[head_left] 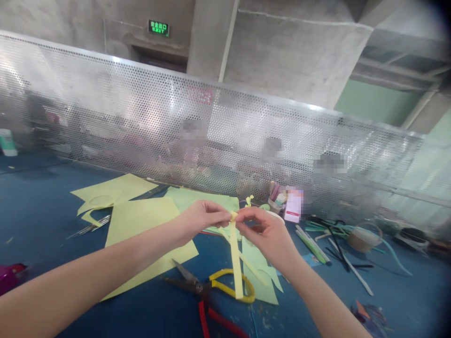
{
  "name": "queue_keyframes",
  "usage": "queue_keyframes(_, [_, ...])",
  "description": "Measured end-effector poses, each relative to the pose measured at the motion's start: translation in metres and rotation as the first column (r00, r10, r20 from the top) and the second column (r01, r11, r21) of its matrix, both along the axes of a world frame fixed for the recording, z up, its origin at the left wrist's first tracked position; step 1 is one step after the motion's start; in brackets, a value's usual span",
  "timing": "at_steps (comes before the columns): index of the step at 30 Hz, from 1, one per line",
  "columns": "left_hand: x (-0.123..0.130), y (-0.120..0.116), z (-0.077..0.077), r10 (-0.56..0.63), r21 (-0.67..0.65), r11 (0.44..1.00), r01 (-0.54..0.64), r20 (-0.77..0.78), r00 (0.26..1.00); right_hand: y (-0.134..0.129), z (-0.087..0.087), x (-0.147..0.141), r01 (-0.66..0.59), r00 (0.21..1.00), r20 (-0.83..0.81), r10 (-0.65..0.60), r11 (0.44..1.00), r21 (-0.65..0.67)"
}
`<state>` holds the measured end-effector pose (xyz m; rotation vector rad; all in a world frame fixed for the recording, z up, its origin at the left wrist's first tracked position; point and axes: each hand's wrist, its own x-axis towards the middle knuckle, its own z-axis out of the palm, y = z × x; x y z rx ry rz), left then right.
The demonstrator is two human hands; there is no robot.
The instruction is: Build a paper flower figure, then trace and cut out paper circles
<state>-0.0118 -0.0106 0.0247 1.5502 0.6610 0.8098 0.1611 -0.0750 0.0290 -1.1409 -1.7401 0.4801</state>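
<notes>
My left hand [207,218] pinches the top of a yellow paper strip [237,263] between thumb and fingers. From the other side, my right hand [259,227] closes its fingertips on the same folded end. The strip hangs down from both hands, its lower end in front of yellow-handled scissors [251,293]. Beneath my left forearm lies a large yellow sheet [141,220]. Pale green paper pieces [260,286] with cut edges are below my right hand.
Red-handled pliers or scissors [203,321] lie at the front. A perforated metal screen [141,108] stands behind the blue table [42,202]. At right are a phone [293,206], pens [313,246], pipe cleaners and a small basket [362,239].
</notes>
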Motion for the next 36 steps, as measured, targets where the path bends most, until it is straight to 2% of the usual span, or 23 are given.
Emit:
queue_keyframes(7, [0.0028, -0.0021, -0.0044, 0.042, 0.144, 0.989, -0.04, -0.016, 0.999, 0.0004, -0.0001, -0.0064, -0.033, 0.986, -0.164, 0.025, 0.998, -0.045])
queue_keyframes(13, [0.0052, -0.0034, -0.0066, 0.079, 0.284, 0.956, -0.07, -0.019, 0.997, 0.0014, 0.0019, -0.0085, -0.059, 0.966, -0.259, 0.016, 0.985, -0.161])
queue_keyframes(18, [0.0049, -0.0046, -0.0052, 0.157, 0.393, 0.91, -0.135, -0.024, 0.987, 0.0021, 0.0007, -0.006, -0.051, 0.97, -0.242, 0.006, 0.983, -0.178])
queue_keyframes(24, [0.0045, -0.0059, -0.0064, 0.172, 0.494, 0.857, -0.146, -0.008, 0.985, -0.0014, 0.0013, -0.0071, 0.022, 0.98, -0.193, -0.058, 0.983, -0.184])
queue_keyframes(31, [0.0045, -0.0089, -0.0038, 0.137, 0.518, 0.848, -0.116, -0.003, 0.991, -0.0014, 0.0018, -0.0087, -0.063, 0.946, -0.323, -0.005, 0.978, -0.199])
queue_keyframes(36, [0.0052, -0.0091, -0.0035, 0.128, 0.486, 0.866, -0.114, 0.004, 0.992, -0.0009, 0.0012, -0.0091, -0.055, 0.932, -0.361, -0.035, 0.97, -0.236])
